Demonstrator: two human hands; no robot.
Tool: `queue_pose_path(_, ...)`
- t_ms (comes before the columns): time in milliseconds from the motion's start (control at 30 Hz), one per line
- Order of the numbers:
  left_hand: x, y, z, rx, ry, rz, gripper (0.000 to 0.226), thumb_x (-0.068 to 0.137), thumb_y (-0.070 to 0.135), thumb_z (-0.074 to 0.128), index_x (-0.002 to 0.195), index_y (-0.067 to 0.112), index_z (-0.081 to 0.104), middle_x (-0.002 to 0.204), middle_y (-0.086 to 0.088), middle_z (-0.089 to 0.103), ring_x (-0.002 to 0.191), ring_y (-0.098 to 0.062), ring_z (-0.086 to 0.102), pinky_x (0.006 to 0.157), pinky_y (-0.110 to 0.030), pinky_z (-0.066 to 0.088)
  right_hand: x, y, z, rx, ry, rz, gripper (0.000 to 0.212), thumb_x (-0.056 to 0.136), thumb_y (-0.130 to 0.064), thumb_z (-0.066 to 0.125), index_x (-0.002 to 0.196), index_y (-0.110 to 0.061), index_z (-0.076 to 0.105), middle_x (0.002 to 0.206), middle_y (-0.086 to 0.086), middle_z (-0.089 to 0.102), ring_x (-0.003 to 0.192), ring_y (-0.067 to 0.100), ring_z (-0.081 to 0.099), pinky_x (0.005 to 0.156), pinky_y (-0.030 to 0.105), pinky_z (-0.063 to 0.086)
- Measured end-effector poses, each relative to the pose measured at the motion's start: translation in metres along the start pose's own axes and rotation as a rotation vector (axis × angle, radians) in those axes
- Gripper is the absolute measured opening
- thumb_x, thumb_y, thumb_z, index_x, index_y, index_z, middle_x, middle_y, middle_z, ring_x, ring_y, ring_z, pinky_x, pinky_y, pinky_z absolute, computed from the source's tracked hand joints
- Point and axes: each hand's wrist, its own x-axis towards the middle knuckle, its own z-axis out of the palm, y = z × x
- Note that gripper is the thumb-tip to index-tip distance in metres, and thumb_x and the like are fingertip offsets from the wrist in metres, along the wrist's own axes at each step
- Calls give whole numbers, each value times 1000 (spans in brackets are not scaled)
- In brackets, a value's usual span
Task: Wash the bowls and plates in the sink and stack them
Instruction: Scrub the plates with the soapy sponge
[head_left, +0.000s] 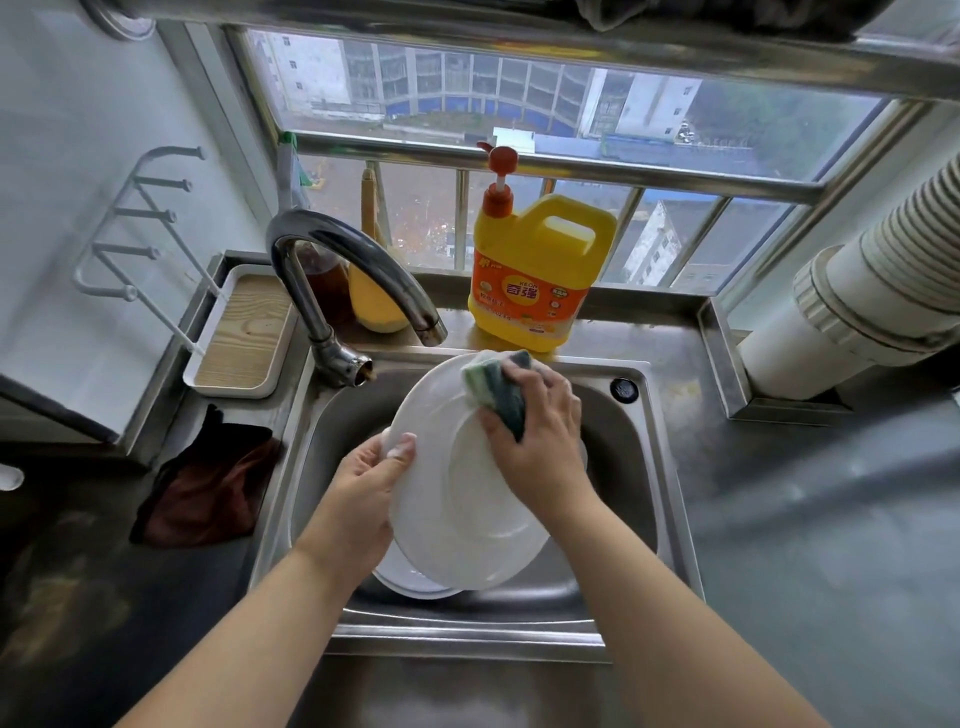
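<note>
- On the far left, a white rack (136, 218) with pegs stuck out from the wall.
- Just below it sat a white tray (240, 332) with a wooden bottom, on the steel counter beside the sink.
- A dark brown cloth (208, 483) lay in a heap on the counter, near the sink's left edge.
- The shiny tap (358, 270) curved over the back of the sink (644, 467). You could see no water coming from it.
- Your left hand (363, 499) held the big white plate (457, 499) by its left rim. Your thumb was on top of the rim and your fingers were curled around behind it.
- You held the plate tilted above the middle of the sink, with its far edge up near the tap.
- Under the plate, another white dish (410, 577) lay in the bottom of the sink. Only its edge peeked out.
- Behind the sink stood a big yellow soap bottle (535, 275) with a red pump, up on the ledge by the window.
- Your right hand (535, 436) gripped a green sponge (498, 389), with your fingers curled over it. You pressed the sponge on the top part of the plate, and there were some suds there.
- On the far right, a fat white pipe (857, 296) ran up past the window.
</note>
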Motion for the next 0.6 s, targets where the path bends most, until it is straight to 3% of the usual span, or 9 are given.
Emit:
queue_pose_path(133,0,5,-6,-115,52,14,20,86,22,54,94,14,71,90,-8,73,78,-19,70,70,-31,60,11,25,-10,76,-41,298,51,93,-38,54,140,-29,37,139,8,36,127,27,29,104,38,28)
queue_pose_path(200,3,6,-6,-182,108,9,25,94,20,49,89,16,73,90,-7,74,79,-19,71,68,-33,60,3,32,-6,102,-39,387,48,92,-37,54,137,-28,40,129,9,41,124,28,34,104,40,31)
queue_pose_path(267,6,7,-5,-215,153,11,28,99,17,43,99,14,71,93,-8,74,82,-19,72,65,-31,59,-9,38,3,128,-15,435,45,91,-35,57,133,-26,45,113,5,43,119,29,41,106,43,34)
queue_pose_path(367,8,8,1,-192,185,11,26,101,16,41,103,13,67,91,-6,74,80,-16,72,62,-28,57,-21,44,15,149,-10,445,44,89,-33,58,131,-24,47,109,2,43,115,28,44,104,47,36)
queue_pose_path(467,8,6,9,-155,180,17,25,101,15,41,92,15,65,82,-2,74,74,-12,71,60,-27,58,-14,39,15,177,24,459,48,92,-34,55,137,-25,42,127,10,43,123,30,39,106,47,35)
queue_pose_path(600,8,4,23,-77,144,30,24,100,15,43,85,13,62,75,-4,72,67,-14,69,59,-28,59,-11,14,13,150,-44,259,51,94,-35,53,142,-25,38,138,8,38,128,24,34,110,39,31)
